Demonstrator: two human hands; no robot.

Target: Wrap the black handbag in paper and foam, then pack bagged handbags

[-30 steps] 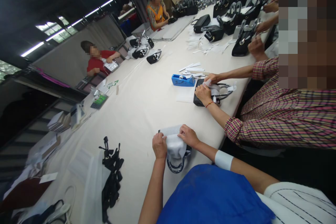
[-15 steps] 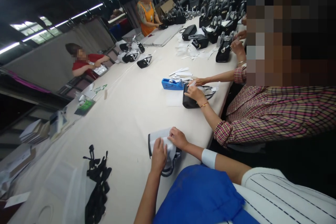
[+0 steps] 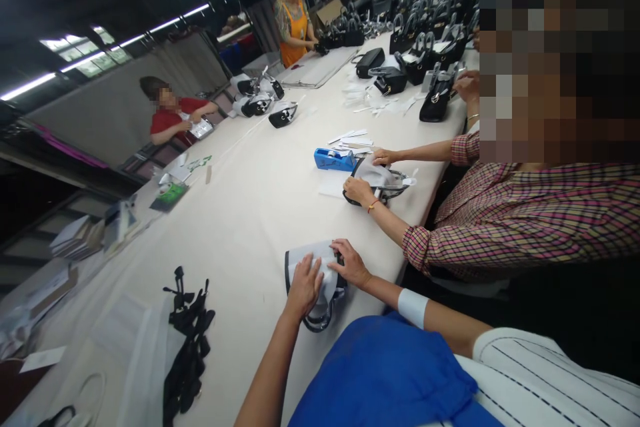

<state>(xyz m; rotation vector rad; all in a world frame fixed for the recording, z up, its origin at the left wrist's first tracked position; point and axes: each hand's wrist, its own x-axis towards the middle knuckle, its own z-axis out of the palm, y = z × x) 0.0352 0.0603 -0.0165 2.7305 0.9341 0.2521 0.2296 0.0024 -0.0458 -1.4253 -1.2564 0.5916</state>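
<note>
A small black handbag [image 3: 287, 272] lies on the table in front of me, its looped handles [image 3: 320, 321] towards my body. A thin white wrapping sheet [image 3: 327, 283] covers most of its upper face. My left hand [image 3: 305, 287] rests flat on the sheet, fingers stretched out. At the bag's right edge is my right hand [image 3: 353, 265], fingers apart, the tips touching the sheet and the edge. Neither hand grips anything that I can see. The bag's dark side strip shows on the left.
A co-worker's hands [image 3: 363, 190] handle another bag beside a blue tape dispenser [image 3: 334, 159]. A bundle of black straps [image 3: 187, 347] lies to my left. Several black handbags [image 3: 435, 97] crowd the far right; wrapped bags [image 3: 257, 103] stand farther back. The table edge [image 3: 400, 270] runs close on the right.
My left hand has flattened and spread over the sheet. My right fingers have opened and shifted to the bag's right edge. The co-worker's bag now shows a whitish sheet on top.
</note>
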